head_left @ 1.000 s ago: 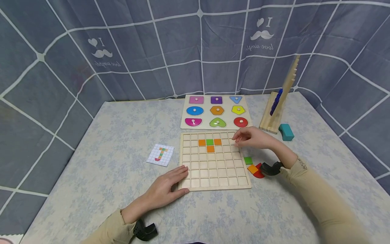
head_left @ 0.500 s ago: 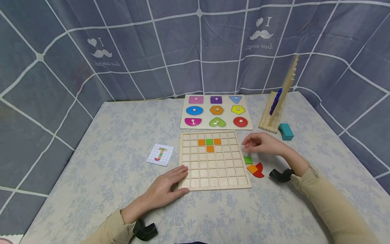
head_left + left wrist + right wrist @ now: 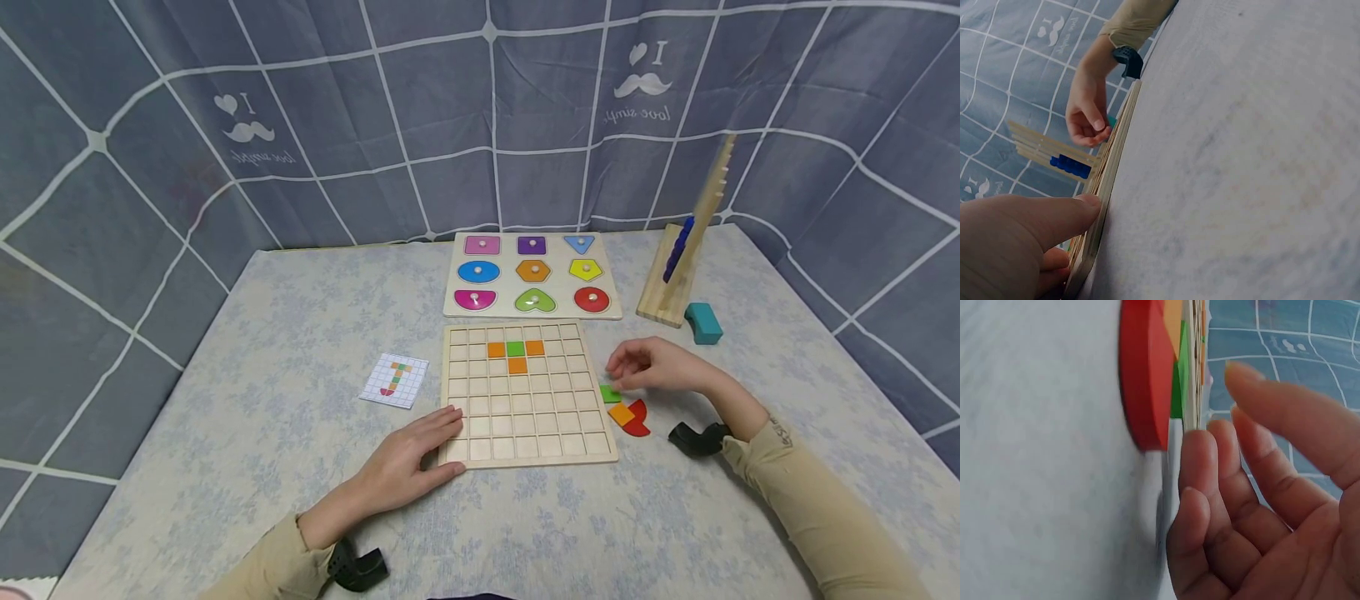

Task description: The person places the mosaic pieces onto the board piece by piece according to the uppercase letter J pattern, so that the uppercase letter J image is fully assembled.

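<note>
Grid board (image 3: 523, 426) holds three orange tiles (image 3: 517, 366) and one green tile (image 3: 515, 349); your right hand (image 3: 660, 365) is released.
Your right fingers curl loosely, thumb across a corner of the loose green square (image 3: 610, 396), right of the board; orange square (image 3: 620, 415) and red curved piece (image 3: 638, 424) lie nearer you. Your left hand (image 3: 408, 462) rests over the left edge, fingers straight. Shape puzzle (image 3: 506, 289) beyond holds nine knobbed pieces; picture card (image 3: 395, 381) left, peg stand (image 3: 657, 302) and teal block (image 3: 703, 323) right.

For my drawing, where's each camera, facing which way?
Head: on the head, facing forward and down at the grid board; left hand and right hand show.
Left wrist: worn there, facing the grid board; both hands show.
Right wrist: worn there, facing the red piece; right hand shows.
Head and right wrist share the red piece.
</note>
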`<state>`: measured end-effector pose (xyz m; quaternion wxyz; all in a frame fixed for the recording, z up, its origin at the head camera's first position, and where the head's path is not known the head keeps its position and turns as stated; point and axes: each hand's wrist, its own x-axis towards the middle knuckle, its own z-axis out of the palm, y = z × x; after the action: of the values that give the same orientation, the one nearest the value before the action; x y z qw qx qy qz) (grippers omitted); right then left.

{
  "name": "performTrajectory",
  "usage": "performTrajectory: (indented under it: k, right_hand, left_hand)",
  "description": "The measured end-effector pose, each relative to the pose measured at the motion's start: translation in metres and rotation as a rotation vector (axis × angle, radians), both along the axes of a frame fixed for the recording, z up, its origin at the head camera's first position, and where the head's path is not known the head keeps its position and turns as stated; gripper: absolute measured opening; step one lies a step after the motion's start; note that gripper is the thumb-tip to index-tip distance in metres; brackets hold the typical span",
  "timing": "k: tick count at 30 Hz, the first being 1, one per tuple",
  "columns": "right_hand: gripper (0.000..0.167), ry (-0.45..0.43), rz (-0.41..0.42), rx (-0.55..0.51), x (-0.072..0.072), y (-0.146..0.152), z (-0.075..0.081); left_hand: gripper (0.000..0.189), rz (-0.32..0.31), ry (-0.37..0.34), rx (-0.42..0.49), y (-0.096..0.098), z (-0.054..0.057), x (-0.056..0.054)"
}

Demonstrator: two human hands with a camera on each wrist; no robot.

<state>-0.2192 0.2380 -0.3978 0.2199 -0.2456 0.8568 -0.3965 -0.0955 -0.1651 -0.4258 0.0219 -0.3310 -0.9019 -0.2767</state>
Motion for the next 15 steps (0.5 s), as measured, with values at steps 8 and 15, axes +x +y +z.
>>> performTrajectory:
  k: [8, 15]
  right_hand:
    - [0.024, -0.074, 0.088, -0.049, -0.001, 0.009, -0.003]
    - [0.024, -0.125, 0.110, -0.050, -0.002, 0.015, -0.004]
  left_hand:
    - [0.058, 0.001, 0.011, 0.007, 0.000, 0.000, 0.000]
    - [0.058, 0.006, 0.008, 0.014, 0.000, 0.000, 0.000]
